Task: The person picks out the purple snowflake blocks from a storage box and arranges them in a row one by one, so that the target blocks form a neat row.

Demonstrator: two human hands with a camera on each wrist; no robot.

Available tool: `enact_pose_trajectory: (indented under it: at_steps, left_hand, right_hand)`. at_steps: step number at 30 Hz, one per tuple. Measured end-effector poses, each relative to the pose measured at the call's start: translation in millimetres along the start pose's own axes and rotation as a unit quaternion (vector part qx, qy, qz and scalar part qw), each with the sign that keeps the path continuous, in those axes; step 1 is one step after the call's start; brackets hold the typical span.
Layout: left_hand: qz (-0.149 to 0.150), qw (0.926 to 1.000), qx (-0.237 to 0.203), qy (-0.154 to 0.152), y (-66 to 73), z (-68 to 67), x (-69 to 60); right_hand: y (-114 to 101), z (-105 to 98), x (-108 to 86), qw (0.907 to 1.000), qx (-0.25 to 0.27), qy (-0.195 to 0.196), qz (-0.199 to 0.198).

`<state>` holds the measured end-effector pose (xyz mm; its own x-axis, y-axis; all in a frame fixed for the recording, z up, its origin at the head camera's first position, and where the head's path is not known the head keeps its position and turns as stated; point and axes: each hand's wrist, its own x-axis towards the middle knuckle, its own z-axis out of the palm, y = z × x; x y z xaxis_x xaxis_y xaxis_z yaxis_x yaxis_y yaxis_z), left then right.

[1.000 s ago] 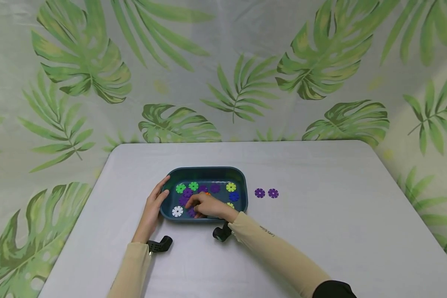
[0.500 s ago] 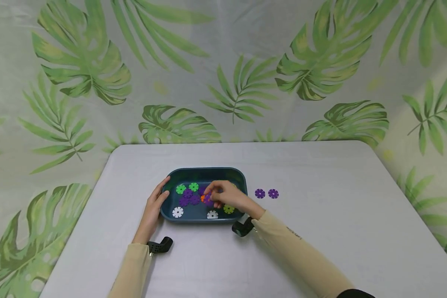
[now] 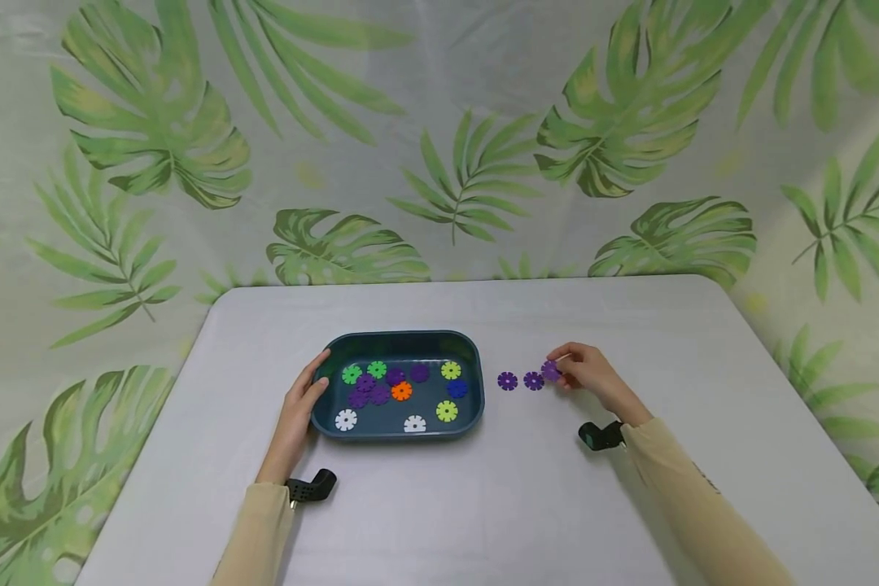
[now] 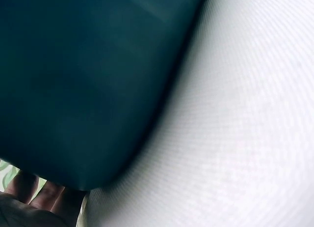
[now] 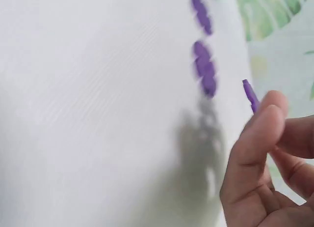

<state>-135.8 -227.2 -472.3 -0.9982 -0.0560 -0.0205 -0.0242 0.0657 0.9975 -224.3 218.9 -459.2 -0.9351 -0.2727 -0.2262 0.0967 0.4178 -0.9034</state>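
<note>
Between thumb and fingers, my right hand [image 3: 592, 376] pinches a purple snowflake-shaped building disc [image 3: 550, 371]. In the right wrist view only a thin edge of that disc [image 5: 250, 95] shows past the fingertips, raised off the tabletop. Two more purple discs lie in a row just left of it, the nearer one [image 3: 533, 381] and the farther one [image 3: 508, 381]. At the left end of a dark teal tray [image 3: 403, 434], my left hand [image 3: 295, 415] holds the side, thumb at the rim. Its fingers [image 4: 46, 195] are partly hidden behind the tray wall in the left wrist view.
Inside the tray lie several purple discs [image 3: 378, 395], green ones [image 3: 377, 369], yellow ones [image 3: 447, 411], white ones [image 3: 346, 420], an orange one [image 3: 402, 391] and a blue one [image 3: 457, 389]. A white-covered table [image 3: 439, 513] meets a leaf-patterned backdrop [image 3: 483, 163].
My right hand picked a purple disc out of the tray and carried it right, past the two discs on the table. The left hand stays at the tray's left end.
</note>
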Motion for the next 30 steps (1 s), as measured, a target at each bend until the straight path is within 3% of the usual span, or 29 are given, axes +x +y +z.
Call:
enact_pose_trajectory:
  at_steps: [4, 9, 14, 18, 22, 27, 30]
  left_hand:
    - [0.003, 1.0000, 0.000, 0.006, -12.9, -2.6, 5.2]
    - [0.012, 0.9999, 0.004, 0.008, -19.1, -2.9, 7.1]
    - [0.011, 0.9999, 0.006, 0.010, -20.1, -3.3, 6.9]
    - [0.007, 0.9999, 0.006, 0.011, -20.1, -3.7, 6.7]
    - [0.007, 0.9999, 0.001, 0.012, -20.0, -3.7, 6.7]
    - [0.014, 0.9998, 0.000, 0.014, -20.3, -3.4, 6.7]
    - [0.013, 0.9998, 0.001, 0.013, -21.6, -4.1, 7.6]
  right_hand:
    - [13.0, -4.4, 1.0, 0.9984, -0.051, 0.010, 0.021]
    - [6.4, -0.6, 2.3, 0.9940, -0.103, 0.032, 0.018]
    - [-21.9, 11.4, 3.8, 0.9978, -0.052, 0.031, -0.025]
    - [-53.2, 34.4, 7.8, 0.9971, 0.019, -0.016, -0.072]
    - [-82.4, 66.5, 16.9, 0.9910, 0.058, -0.088, -0.082]
    - [-106.5, 108.9, 34.3, 0.9831, 0.063, -0.166, -0.043]
    - [-112.4, 130.0, 44.5, 0.9815, 0.057, -0.183, -0.001]
